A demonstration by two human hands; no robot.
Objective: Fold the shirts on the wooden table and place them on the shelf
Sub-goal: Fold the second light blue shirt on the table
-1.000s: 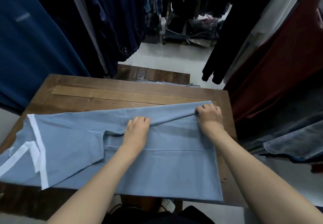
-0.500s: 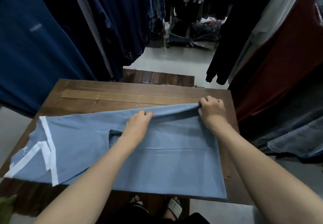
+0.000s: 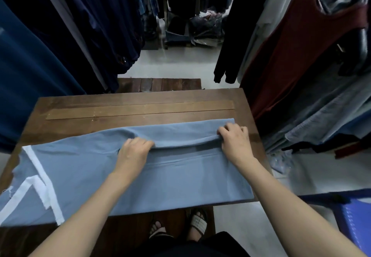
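Head view: a fold held at two points

The light-blue shirt (image 3: 180, 180) lay across the wooden table (image 3: 140, 102), its far edge rolled toward the person. The left hand (image 3: 133, 152) pinched that fold near the middle; the right hand (image 3: 234, 142) gripped it at the right end (white trim (image 3: 43, 178) showed at the far left).

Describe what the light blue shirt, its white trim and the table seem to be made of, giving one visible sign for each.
The light blue shirt: soft matte knit, probably cotton; it rolls into a limp fold where the left hand and right hand grip it. The white trim: woven-looking tape, matte; fibre unclear. The table: dark stained wood, low sheen; plank seams and grain show.
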